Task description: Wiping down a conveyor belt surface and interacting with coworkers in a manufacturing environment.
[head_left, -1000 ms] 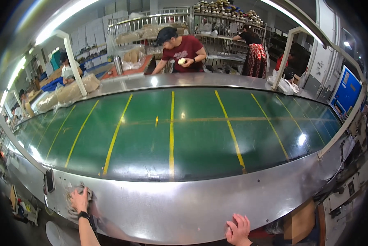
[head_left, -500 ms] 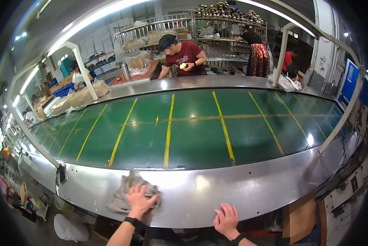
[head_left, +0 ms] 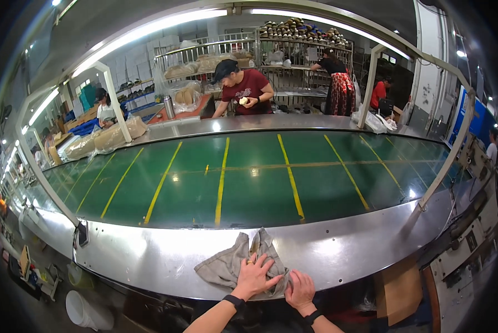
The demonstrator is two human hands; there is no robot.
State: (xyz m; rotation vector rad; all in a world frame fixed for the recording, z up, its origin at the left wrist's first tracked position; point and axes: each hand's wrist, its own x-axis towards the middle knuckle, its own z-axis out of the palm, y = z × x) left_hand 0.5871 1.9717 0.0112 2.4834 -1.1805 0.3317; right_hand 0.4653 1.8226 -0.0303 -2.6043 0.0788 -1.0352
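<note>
A crumpled grey-beige cloth lies on the metal ledge in front of the green conveyor belt. My left hand rests flat on it, fingers spread and pressing down. At the right edge of the cloth is my right hand, its fingers bent together over the rag's border; their tips are partly hidden. Both wrists wear dark bands.
Beyond the ledge runs a green belt with yellow cross lines. Frame posts rise at both sides. Across the belt a person in a dark red shirt holds a pale item. A white bucket stands at lower left.
My left hand and the cloth have slid right along the ledge, and the cloth is more spread out. My right hand has moved slightly left and now meets its edge.
</note>
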